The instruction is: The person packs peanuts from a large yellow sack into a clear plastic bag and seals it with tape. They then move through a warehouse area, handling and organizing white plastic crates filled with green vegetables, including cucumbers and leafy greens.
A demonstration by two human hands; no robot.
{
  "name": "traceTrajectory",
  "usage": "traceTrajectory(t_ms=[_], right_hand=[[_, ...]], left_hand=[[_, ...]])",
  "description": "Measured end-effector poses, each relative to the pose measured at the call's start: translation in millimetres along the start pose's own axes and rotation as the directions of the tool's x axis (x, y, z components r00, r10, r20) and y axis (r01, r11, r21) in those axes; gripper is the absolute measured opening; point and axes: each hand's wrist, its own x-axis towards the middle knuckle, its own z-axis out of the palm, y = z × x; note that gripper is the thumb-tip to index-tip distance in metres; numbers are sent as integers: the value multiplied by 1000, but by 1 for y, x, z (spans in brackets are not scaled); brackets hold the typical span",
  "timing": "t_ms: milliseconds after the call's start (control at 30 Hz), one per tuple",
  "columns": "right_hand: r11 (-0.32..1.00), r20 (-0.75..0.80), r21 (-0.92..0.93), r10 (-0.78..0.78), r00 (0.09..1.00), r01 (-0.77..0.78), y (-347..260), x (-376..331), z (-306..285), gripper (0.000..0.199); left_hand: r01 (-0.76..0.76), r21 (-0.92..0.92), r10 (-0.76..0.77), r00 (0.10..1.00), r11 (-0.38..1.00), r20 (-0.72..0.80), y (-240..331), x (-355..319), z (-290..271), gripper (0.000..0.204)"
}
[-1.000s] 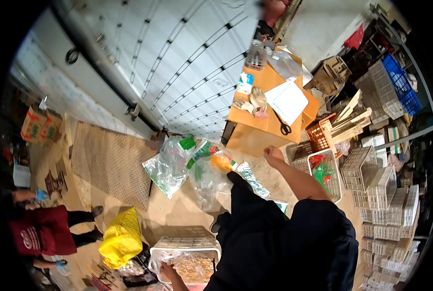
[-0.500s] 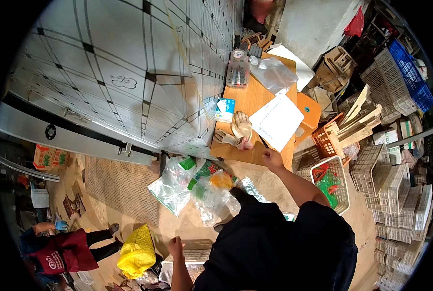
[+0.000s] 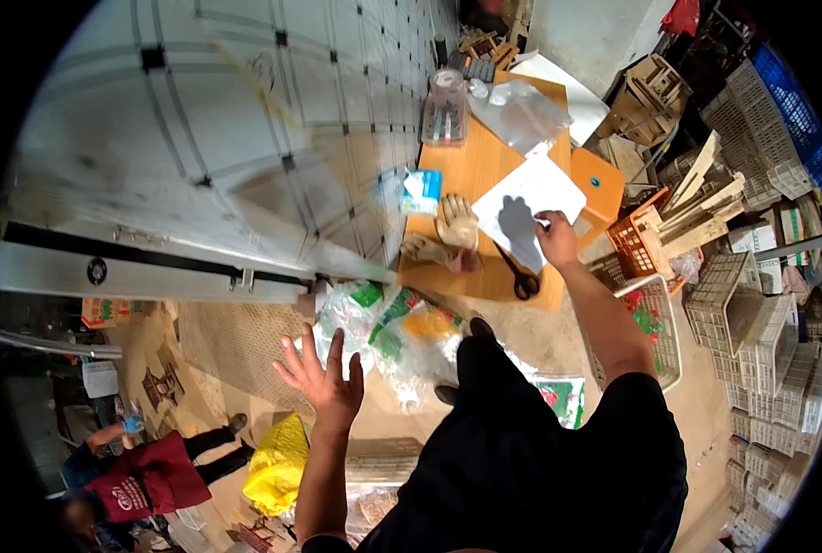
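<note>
My right hand [image 3: 557,237] reaches over the wooden table [image 3: 471,175] and touches the lower edge of a white sheet [image 3: 528,203] lying on it. Black scissors [image 3: 522,279] lie just left of that hand, and a pair of beige work gloves [image 3: 446,235] lies further left. My left hand [image 3: 323,380] hangs in the air with fingers spread, holding nothing, above clear plastic bags of colourful goods [image 3: 394,332] on the floor.
A small blue-white pack [image 3: 422,190], a clear jar [image 3: 446,109] and a clear plastic bag [image 3: 520,111] sit on the table. Stacked crates [image 3: 761,304] and an orange basket [image 3: 634,244] stand right. A yellow bag [image 3: 277,464] and a person in red [image 3: 144,479] are lower left.
The view has swung toward the table. My right hand has reached forward onto the white sheet. My left hand has risen into view with fingers spread.
</note>
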Motion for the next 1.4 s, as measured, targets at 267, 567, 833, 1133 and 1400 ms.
traceTrajectory(t_ms=[267, 567, 833, 1133, 1400], right_hand=[[972, -123, 83, -211, 970, 221, -32, 245, 80, 16], [910, 133, -245, -309, 942, 334, -64, 405, 154, 19], [749, 431, -540, -148, 890, 385, -60, 463, 210, 26], [929, 130, 91, -369, 920, 359, -67, 432, 124, 23], [586, 455, 760, -170, 874, -281, -162, 233, -45, 25]], left_hand=[[-254, 330, 371, 854, 909, -364, 26, 174, -26, 37], [-93, 608, 387, 843, 788, -373, 31, 199, -11, 56], [-104, 750, 383, 900, 654, -209, 41, 205, -16, 59], [-76, 581, 287, 916, 811, -281, 47, 210, -19, 61], [-127, 266, 227, 894, 955, -386, 45, 182, -30, 55]])
